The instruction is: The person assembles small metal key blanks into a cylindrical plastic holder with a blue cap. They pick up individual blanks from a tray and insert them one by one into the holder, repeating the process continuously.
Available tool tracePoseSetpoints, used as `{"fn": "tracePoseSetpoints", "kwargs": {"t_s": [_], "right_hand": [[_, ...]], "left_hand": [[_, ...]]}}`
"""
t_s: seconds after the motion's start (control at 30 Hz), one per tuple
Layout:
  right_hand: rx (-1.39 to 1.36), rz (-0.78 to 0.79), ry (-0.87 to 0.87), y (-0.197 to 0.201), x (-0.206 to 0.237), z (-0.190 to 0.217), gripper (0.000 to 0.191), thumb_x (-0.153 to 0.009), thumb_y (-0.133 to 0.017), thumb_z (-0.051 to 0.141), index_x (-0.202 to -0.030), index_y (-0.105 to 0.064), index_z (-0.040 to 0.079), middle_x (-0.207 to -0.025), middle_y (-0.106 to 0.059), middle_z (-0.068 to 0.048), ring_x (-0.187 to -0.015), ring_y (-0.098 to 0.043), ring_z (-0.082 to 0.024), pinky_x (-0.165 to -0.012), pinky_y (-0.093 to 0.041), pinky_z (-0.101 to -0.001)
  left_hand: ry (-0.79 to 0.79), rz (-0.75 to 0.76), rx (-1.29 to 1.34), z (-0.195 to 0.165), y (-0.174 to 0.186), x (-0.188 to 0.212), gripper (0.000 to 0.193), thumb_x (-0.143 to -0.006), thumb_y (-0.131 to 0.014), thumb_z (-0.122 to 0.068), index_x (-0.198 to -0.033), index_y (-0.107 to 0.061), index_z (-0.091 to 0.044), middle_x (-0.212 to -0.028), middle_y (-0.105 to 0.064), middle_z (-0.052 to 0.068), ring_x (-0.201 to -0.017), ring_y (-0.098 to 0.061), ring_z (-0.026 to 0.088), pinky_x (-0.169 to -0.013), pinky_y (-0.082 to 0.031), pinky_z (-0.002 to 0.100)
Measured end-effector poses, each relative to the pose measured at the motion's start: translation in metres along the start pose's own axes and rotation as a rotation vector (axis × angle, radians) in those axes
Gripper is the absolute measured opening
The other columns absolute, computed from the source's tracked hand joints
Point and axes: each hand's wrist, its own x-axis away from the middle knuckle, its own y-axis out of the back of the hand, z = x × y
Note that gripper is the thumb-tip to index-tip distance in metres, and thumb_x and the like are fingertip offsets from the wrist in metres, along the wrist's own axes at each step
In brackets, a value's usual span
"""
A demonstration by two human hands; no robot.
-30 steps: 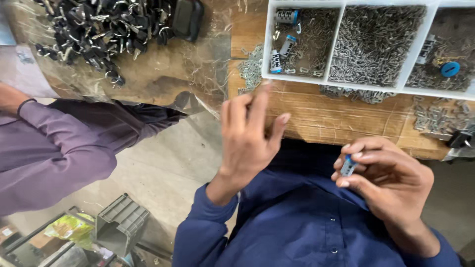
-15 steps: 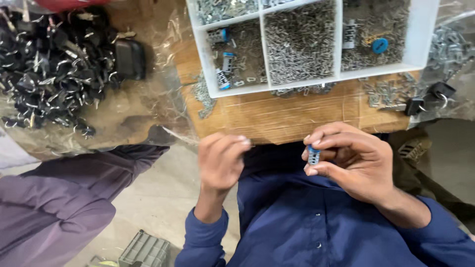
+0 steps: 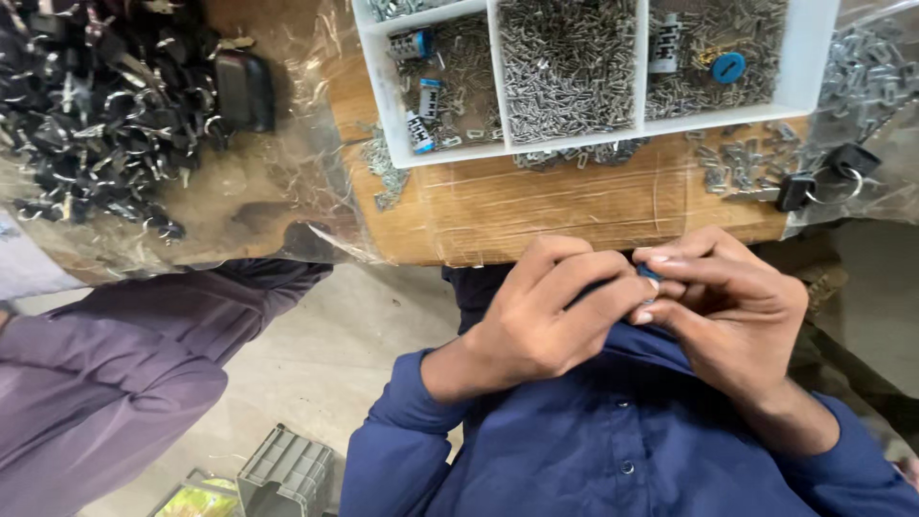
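The left hand (image 3: pixel 541 316) and right hand (image 3: pixel 732 306) are now pressed together at chest level, just below the edge of the wooden bench (image 3: pixel 536 215); half a second ago they were apart, the left curled on its own and the right alone holding the part. Both sets of fingertips are now closed on the small blue-and-metal part (image 3: pixel 651 274), of which only a sliver of blue shows between them. The judgement is that the work has moved from fetching to two-handed fitting. The white divided tray (image 3: pixel 388 105) of small metal pieces sits untouched on the bench above, a black key fob (image 3: pixel 795 190) to its right, a pile of black parts (image 3: pixel 96 105) at far left. A neighbour's purple sleeve (image 3: pixel 124 373) stays clear.
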Motion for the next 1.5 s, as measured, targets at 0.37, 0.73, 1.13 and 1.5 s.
{"fn": "tracePoseSetpoints", "kwargs": {"t_s": [0.37,0.73,1.13,1.5], "right_hand": [[-0.096,0.223,-0.021,0.002,-0.009,-0.008,0.037,-0.079,-0.08,-0.008,-0.116,-0.073,-0.005,-0.112,-0.069,-0.017,-0.1,-0.072,-0.021,-0.09,-0.063,-0.0287],[-0.2,0.021,-0.018,0.009,0.001,0.0,0.033,-0.088,-0.074,-0.014,-0.12,-0.067,-0.01,-0.118,-0.066,-0.025,-0.094,-0.074,-0.025,-0.08,-0.068,-0.0342],[-0.073,0.031,0.03,-0.002,-0.008,-0.001,0.035,-0.086,-0.076,-0.014,-0.119,-0.065,-0.009,-0.125,-0.063,-0.022,-0.113,-0.068,-0.021,-0.092,-0.064,-0.0288],[-0.094,-0.007,-0.052,0.004,-0.007,-0.006,0.035,-0.078,-0.08,-0.009,-0.113,-0.073,-0.005,-0.124,-0.068,-0.02,-0.086,-0.074,-0.016,-0.074,-0.062,-0.0204]], "left_hand": [[0.49,-0.131,0.412,-0.002,-0.005,0.033,0.024,-0.101,-0.079,-0.01,-0.12,-0.067,-0.015,-0.095,-0.062,0.0,-0.081,-0.058,0.015,-0.076,-0.049,0.025],[0.176,0.127,-0.29,0.01,0.015,0.023,0.022,-0.097,-0.071,-0.01,-0.119,-0.071,-0.008,-0.115,-0.066,0.005,-0.107,-0.062,0.025,-0.094,-0.053,0.035],[0.319,-0.227,0.191,-0.006,-0.025,0.018,0.012,-0.101,-0.077,-0.008,-0.107,-0.067,-0.006,-0.101,-0.07,0.005,-0.093,-0.065,0.022,-0.083,-0.053,0.03],[0.244,-0.087,0.139,-0.003,-0.022,0.012,0.014,-0.099,-0.077,-0.011,-0.108,-0.067,-0.007,-0.107,-0.066,0.005,-0.091,-0.063,0.023,-0.084,-0.052,0.031]]}}
